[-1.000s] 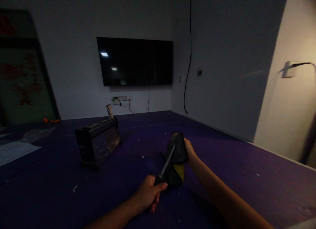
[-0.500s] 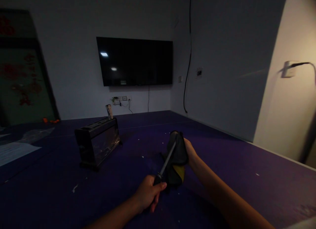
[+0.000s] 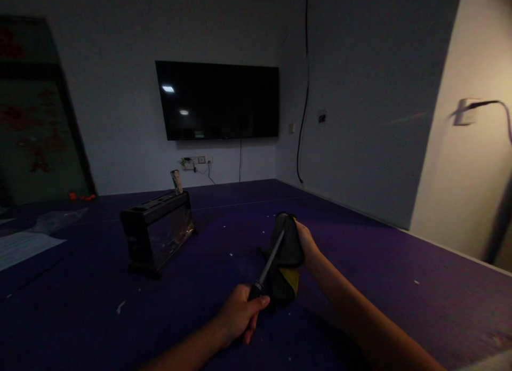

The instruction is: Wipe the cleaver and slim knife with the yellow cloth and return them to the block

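My left hand [image 3: 242,312] is closed around the black handle of a sharpening steel [image 3: 271,259]. Its slim grey rod points up and away, and its far end lies against a dark grey cloth [image 3: 290,243]. A yellow underside shows at a fold of this cloth. My right hand [image 3: 306,240] holds the cloth from its right side, with most of the fingers hidden behind it. To the left, a black knife block [image 3: 154,232] with slots in its top stands upright on the purple surface. One light, patterned handle [image 3: 176,182] sticks up from its far end.
The purple surface [image 3: 224,333] carries small white scraps. White paper [image 3: 28,248] and clear plastic film [image 3: 60,219] lie at the far left, with orange things [image 3: 82,197] beyond. A television [image 3: 220,102] hangs on the back wall, and a black cable [image 3: 306,94] hangs near the corner.
Almost nothing differs. The cloth and the right hand have shifted very slightly; both hands keep their holds, and the rod stays against the cloth.
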A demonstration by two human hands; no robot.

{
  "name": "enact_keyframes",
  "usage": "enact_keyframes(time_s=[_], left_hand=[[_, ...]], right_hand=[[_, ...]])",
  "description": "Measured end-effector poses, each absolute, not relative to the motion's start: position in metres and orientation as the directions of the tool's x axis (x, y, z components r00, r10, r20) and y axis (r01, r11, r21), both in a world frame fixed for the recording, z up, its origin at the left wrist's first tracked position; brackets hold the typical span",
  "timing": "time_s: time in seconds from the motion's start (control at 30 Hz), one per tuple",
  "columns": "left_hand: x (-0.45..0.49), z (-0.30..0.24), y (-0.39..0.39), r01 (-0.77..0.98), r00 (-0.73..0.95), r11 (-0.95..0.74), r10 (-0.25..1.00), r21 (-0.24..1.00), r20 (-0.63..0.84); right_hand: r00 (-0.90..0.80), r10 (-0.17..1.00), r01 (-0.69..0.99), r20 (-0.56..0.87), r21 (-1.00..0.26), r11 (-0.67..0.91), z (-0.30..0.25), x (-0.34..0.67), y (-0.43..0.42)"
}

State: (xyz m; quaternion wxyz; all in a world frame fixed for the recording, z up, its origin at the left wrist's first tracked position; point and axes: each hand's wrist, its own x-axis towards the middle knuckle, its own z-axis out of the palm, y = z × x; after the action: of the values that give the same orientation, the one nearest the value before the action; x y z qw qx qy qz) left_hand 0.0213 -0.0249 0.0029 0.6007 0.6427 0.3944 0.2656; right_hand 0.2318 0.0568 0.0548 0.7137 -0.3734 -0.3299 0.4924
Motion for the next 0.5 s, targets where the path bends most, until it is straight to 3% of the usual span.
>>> enact_keyframes(time_s=[0.2, 0.5], left_hand=[[0.02, 0.002, -0.025, 0.183, 0.551, 0.028, 0.825, 0.983, -0.126], [0.02, 0.003, -0.026, 0.186, 0.557, 0.009, 0.823, 0.983, -0.113]], right_hand=[[0.288, 0.951, -0.476, 0.115, -0.845, 0.246, 0.057, 0.23, 0.058], [0.177, 0.984, -0.54, 0.032, -0.833, 0.124, 0.054, 0.221, 0.056]])
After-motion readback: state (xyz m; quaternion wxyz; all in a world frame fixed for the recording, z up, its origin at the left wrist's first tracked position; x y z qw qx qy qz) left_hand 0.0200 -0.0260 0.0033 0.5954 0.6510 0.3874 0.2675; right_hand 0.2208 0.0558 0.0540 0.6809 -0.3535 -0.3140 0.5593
